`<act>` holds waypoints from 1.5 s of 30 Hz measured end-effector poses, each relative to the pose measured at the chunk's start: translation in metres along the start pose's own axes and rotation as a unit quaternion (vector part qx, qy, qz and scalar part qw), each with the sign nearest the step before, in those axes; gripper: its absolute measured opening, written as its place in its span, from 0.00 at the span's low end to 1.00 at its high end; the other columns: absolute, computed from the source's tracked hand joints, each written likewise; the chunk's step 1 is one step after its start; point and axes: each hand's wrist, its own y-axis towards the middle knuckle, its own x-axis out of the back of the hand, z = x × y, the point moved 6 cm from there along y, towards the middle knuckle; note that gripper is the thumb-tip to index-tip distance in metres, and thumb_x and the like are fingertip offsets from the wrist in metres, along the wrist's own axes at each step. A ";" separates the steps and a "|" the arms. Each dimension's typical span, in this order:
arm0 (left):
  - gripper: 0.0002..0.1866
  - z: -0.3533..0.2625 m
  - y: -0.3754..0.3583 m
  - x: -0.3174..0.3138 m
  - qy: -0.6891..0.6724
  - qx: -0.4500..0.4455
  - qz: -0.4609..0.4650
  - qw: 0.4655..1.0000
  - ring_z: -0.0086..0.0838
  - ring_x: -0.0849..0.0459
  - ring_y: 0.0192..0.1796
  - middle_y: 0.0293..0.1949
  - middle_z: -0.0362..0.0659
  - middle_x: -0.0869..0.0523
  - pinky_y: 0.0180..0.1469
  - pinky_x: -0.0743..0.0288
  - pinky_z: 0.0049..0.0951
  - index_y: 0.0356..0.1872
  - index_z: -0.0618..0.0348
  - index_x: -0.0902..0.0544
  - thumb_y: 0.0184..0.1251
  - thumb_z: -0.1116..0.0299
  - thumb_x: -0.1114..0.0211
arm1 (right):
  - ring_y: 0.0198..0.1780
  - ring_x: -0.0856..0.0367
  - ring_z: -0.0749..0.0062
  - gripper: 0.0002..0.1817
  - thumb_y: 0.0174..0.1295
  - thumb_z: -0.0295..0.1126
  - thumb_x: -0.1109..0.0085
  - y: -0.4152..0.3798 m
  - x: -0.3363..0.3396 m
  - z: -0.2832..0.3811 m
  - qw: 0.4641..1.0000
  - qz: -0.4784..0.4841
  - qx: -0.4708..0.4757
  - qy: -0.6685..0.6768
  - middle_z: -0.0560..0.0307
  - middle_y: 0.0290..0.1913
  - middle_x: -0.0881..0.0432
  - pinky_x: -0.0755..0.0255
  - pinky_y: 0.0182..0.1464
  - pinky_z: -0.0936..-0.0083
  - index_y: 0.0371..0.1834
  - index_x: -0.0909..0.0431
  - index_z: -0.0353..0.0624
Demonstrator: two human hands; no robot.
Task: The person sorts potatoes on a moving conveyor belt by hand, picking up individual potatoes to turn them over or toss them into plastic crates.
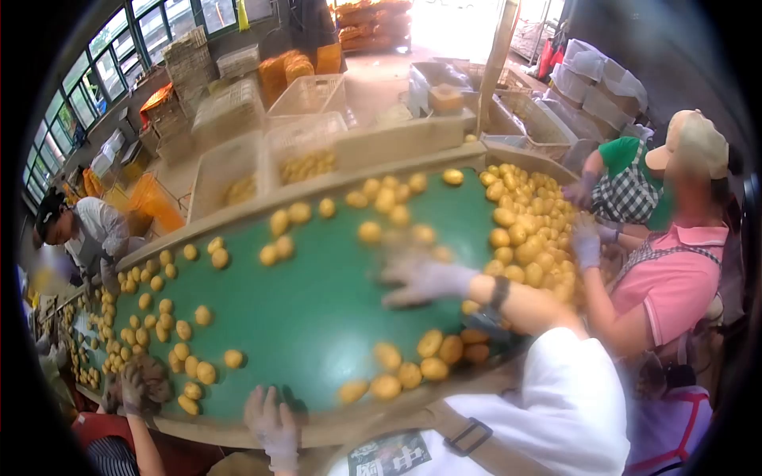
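My right hand, in a pale glove with a dark band at the wrist, stretches over the green conveyor belt. Its fingers are apart but smeared by motion, close to a few potatoes beyond them; I see none in its grasp. On the near edge of the belt lies my left hand, also gloved, fingers spread and holding nothing. Several potatoes are grouped on the belt below my right forearm. Other potatoes are scattered to the left.
A large potato pile covers the right end, where co-workers' gloved hands touch it. Another person stands across at the left, and a co-worker's hands are at the near left. Crates line the far rim.
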 end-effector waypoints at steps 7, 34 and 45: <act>0.21 0.004 0.006 0.014 -0.009 0.008 0.008 1.000 0.55 0.27 0.71 0.68 0.54 0.20 0.74 0.36 0.53 0.61 0.57 0.15 0.66 0.68 0.35 | 0.71 0.27 0.50 0.25 0.73 0.41 0.39 -0.171 0.038 -0.082 0.866 -0.283 -0.383 0.151 0.41 0.68 0.23 0.31 0.72 0.61 0.71 0.24 0.46; 0.28 -0.024 0.045 0.003 0.006 -0.096 0.107 0.990 0.53 0.26 0.69 0.63 0.56 0.19 0.73 0.35 0.52 0.64 0.59 0.18 0.61 0.65 0.30 | 0.63 0.20 0.42 0.20 0.64 0.34 0.44 -0.054 0.069 -0.206 0.856 -0.228 -0.458 -0.078 0.37 0.60 0.17 0.27 0.65 0.52 0.59 0.19 0.42; 0.26 -0.114 0.076 0.006 -0.111 -0.212 0.096 0.966 0.53 0.22 0.63 0.60 0.54 0.18 0.67 0.30 0.52 0.60 0.58 0.17 0.58 0.67 0.29 | 0.62 0.17 0.52 0.28 0.69 0.43 0.38 -0.005 0.062 -0.200 0.897 -0.322 -0.303 -0.005 0.40 0.64 0.18 0.25 0.64 0.63 0.70 0.24 0.43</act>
